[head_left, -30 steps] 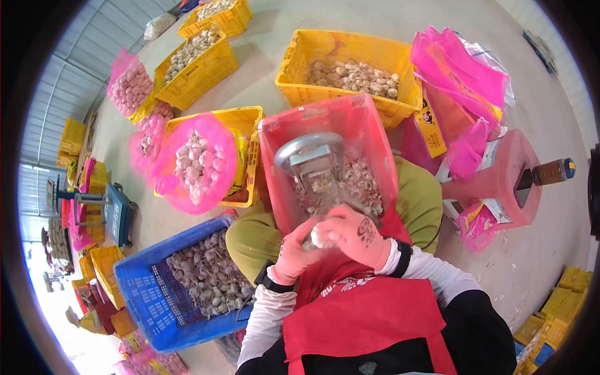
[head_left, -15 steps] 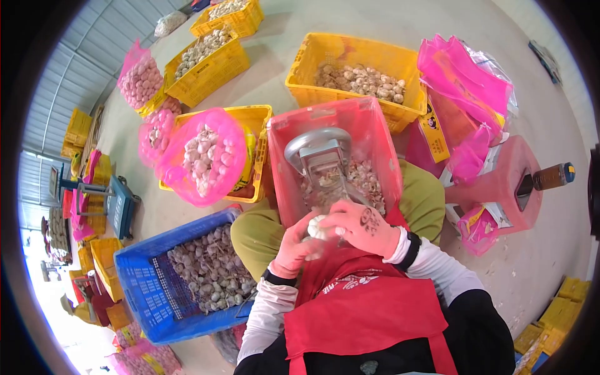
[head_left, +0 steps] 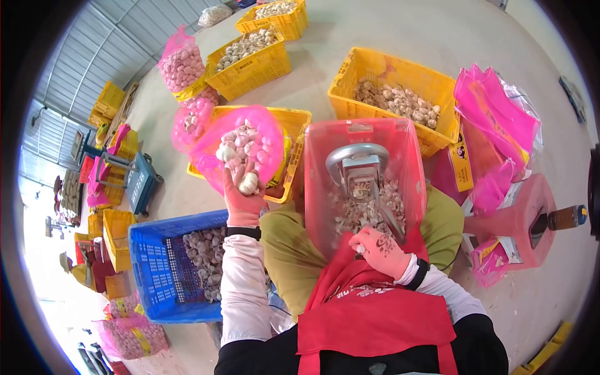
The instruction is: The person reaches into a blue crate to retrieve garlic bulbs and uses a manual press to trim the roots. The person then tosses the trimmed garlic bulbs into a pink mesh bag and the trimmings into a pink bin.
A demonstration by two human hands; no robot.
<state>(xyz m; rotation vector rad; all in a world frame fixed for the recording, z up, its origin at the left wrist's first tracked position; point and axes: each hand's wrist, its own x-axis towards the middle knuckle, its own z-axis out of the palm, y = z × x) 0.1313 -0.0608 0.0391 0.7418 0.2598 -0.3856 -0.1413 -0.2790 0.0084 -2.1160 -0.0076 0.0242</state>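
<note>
My left hand [head_left: 244,205], in a pink glove, is palm up at the near edge of a pink mesh bag [head_left: 270,140] and holds a white garlic bulb [head_left: 248,183]. Pale garlic bulbs [head_left: 240,145] fill the bag's open mouth. My right hand [head_left: 382,251], gloved in pink too, is curled over the near end of a red crate [head_left: 317,187]. A small whitish bit shows at its fingertips, too small to name. Inside the crate, a metal stand with a round ring top [head_left: 356,152] rises from loose garlic skins [head_left: 390,200].
A blue crate [head_left: 147,269] of unpeeled garlic stands left of my knee. Yellow crates [head_left: 350,69] of garlic stand beyond. Right are pink mesh bags [head_left: 487,112] and a pink stool [head_left: 534,194] with a brown-filled bottle [head_left: 565,217]. A wheeled blue scale [head_left: 142,181] stands far left.
My left hand has moved from over the red crate's near edge leftward to the mesh bag, carrying the white garlic bulb. My right hand has parted from it and drawn back slightly. The view has shifted.
</note>
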